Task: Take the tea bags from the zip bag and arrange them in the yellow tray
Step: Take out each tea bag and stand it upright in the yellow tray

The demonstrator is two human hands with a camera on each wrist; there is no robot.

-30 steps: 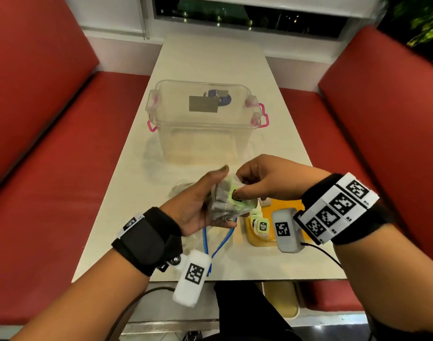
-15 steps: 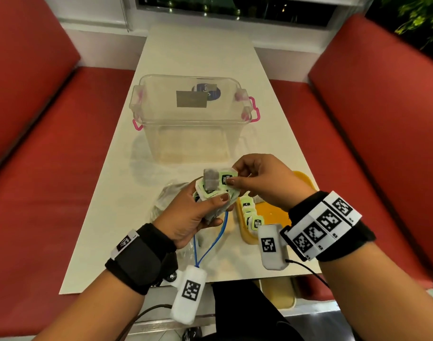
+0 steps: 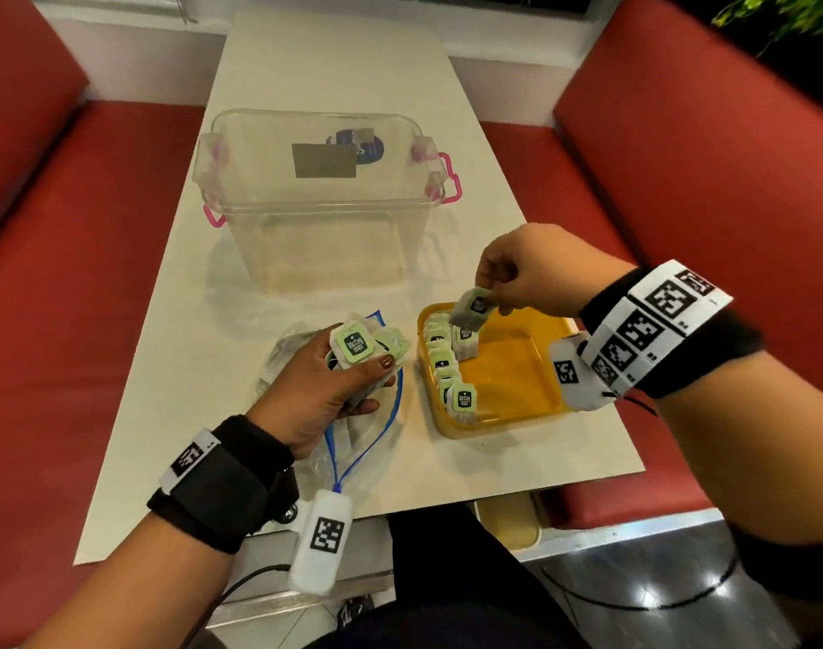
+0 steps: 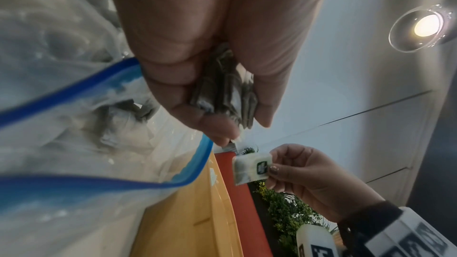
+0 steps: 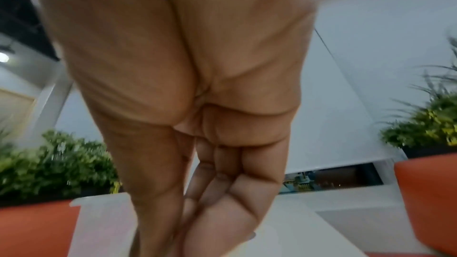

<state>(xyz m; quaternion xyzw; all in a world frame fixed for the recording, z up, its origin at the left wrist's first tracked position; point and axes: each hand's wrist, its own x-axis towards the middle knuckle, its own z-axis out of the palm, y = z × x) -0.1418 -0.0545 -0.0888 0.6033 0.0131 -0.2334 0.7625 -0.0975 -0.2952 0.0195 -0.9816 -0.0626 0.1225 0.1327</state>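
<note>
right hand (image 3: 531,269) pinches a tea bag (image 3: 472,309) above the yellow tray (image 3: 517,414).

Top tea bag tag (image 3: 354,345): "McCoy teas", white on green
Other tags, wristband markers: nothing readable

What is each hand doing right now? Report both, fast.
Left hand: grips a stack of tea bags above the zip bag.
Right hand: pinches one tea bag over the yellow tray.

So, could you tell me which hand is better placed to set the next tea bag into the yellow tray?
Right hand: it pinches a green-tagged tea bag above the yellow plastic tray; the left hand holds a bundle.
</note>
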